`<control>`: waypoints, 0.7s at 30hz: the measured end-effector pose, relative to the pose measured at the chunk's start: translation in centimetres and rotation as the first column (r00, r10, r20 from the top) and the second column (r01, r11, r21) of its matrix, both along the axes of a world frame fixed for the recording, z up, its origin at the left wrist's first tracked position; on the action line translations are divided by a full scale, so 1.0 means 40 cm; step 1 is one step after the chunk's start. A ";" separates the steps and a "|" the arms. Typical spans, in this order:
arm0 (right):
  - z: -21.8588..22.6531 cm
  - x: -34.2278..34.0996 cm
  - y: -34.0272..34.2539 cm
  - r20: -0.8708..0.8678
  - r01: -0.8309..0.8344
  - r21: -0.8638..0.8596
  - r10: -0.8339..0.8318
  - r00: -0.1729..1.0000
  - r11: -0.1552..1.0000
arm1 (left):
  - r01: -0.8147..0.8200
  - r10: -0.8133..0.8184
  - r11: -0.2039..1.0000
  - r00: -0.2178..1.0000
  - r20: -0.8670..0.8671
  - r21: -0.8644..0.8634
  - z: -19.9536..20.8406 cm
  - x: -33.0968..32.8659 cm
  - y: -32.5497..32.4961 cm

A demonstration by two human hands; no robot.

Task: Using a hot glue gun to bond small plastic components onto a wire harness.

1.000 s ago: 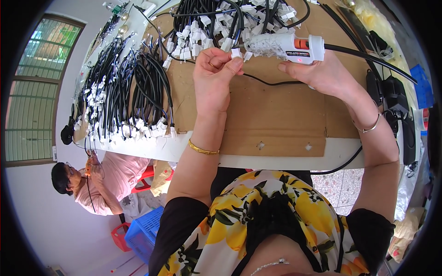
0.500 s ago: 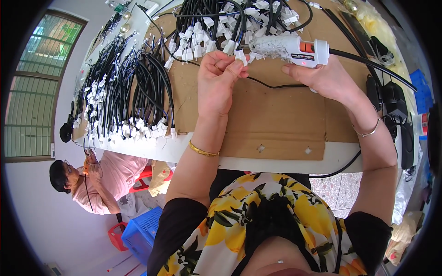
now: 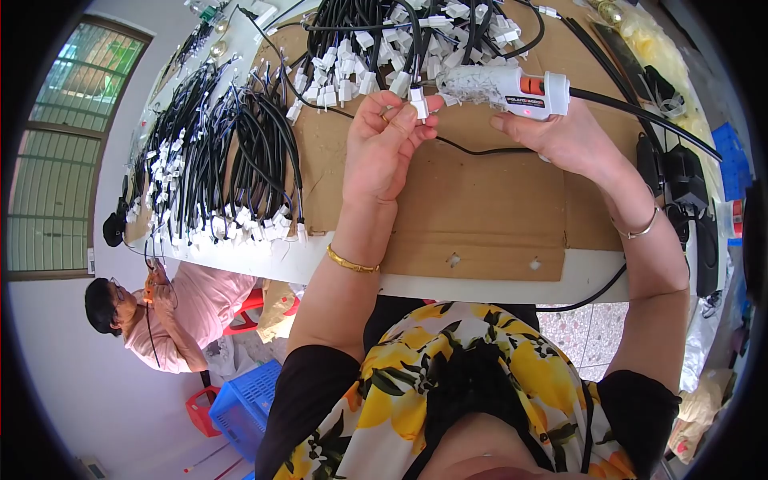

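My left hand (image 3: pixel 386 136) pinches a small white plastic connector (image 3: pixel 418 102) between thumb and fingers; a black cable seems to run up from it toward the pile. My right hand (image 3: pixel 560 132) grips a white hot glue gun (image 3: pixel 528 94) with a thick black glue stick (image 3: pixel 640 112) or rod trailing from its rear. The gun lies nearly level, its nozzle pointing left and ending just above and right of the connector. Strands of dried glue cover its front part. Beyond both hands is a heap of black cables with white connectors (image 3: pixel 344 68).
Brown cardboard (image 3: pixel 480 208) covers the white table. More bundled black cables (image 3: pixel 256 144) lie at the left. Black power adapters (image 3: pixel 686 176) sit at the right edge. At lower left, a person in pink (image 3: pixel 192 308) works with a cable near a blue crate (image 3: pixel 244 404).
The connector in my left hand has tilted slightly, and my left fingers have spread and shifted a little. The glue gun has moved a touch to the left.
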State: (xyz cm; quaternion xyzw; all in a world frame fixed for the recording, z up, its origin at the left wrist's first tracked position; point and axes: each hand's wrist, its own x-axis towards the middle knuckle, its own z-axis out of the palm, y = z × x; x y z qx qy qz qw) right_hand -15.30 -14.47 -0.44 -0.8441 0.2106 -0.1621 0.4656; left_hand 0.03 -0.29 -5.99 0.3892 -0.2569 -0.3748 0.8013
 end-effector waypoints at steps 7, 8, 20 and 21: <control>0.012 -0.006 0.006 -0.050 0.006 0.053 -0.004 0.999 0.999 | 0.034 -0.034 0.999 0.999 -0.028 0.011 0.006 -0.002 0.001; 0.016 -0.006 0.010 -0.034 0.000 0.063 0.002 0.999 0.998 | 0.034 -0.034 0.999 0.999 -0.027 0.012 0.005 -0.002 0.002; 0.006 -0.001 0.003 -0.001 0.011 -0.071 -0.011 1.000 0.997 | 0.047 -0.047 0.999 0.998 -0.037 -0.005 0.001 0.000 0.004; 0.007 -0.001 0.004 0.008 0.006 -0.052 -0.006 1.000 0.999 | 0.044 -0.044 0.999 0.998 -0.047 -0.001 0.002 0.000 0.005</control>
